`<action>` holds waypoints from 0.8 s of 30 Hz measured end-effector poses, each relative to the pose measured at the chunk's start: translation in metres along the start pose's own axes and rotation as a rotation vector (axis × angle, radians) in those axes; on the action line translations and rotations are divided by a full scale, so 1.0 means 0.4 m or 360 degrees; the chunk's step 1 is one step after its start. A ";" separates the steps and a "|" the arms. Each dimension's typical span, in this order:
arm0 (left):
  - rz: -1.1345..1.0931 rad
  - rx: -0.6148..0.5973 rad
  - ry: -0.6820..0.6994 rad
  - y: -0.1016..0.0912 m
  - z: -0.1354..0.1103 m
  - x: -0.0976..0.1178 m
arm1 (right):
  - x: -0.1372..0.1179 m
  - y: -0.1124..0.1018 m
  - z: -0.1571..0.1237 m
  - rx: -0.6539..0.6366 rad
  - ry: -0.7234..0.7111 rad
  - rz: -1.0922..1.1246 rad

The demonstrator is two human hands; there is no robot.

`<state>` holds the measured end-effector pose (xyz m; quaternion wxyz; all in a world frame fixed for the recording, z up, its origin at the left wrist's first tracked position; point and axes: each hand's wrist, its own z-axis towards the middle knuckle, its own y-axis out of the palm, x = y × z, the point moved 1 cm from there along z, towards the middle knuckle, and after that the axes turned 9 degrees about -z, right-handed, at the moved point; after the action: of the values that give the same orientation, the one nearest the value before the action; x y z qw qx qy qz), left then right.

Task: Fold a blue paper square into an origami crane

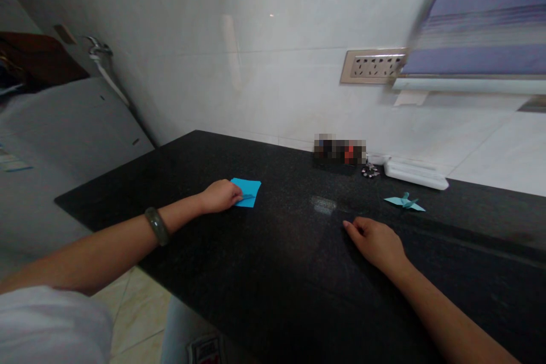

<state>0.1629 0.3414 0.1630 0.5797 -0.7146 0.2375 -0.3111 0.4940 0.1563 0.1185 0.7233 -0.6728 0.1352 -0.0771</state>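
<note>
My left hand (219, 195) reaches out over the black stone counter (264, 261) and pinches the near edge of a bright blue square of paper (248, 190), which lies flat. A dark green bangle (157, 226) sits on that wrist. My right hand (377, 242) rests on the counter further right, fingers loosely curled, holding nothing. A folded pale blue paper crane (405, 202) stands on the counter beyond my right hand, apart from it.
A white flat case (416, 173) and a small beaded item (370, 170) lie by the tiled wall. A socket strip (373, 65) is set in the wall. The counter's left edge drops to a tiled floor (132, 313).
</note>
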 end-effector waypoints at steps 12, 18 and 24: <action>-0.0202 0.0138 -0.0104 0.013 0.011 -0.031 | 0.001 -0.001 0.000 -0.0008 0.0015 -0.0031; -0.0326 0.0166 -0.0156 0.010 0.011 -0.044 | 0.000 -0.005 -0.003 0.0021 -0.0006 -0.0035; -0.0339 0.1237 -0.0030 -0.060 0.004 0.020 | 0.003 0.003 -0.002 0.0078 -0.0021 0.0082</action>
<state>0.1691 0.3422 0.1875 0.7734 -0.4655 0.0214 -0.4297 0.4950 0.1551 0.1171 0.7421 -0.6517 0.1458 -0.0574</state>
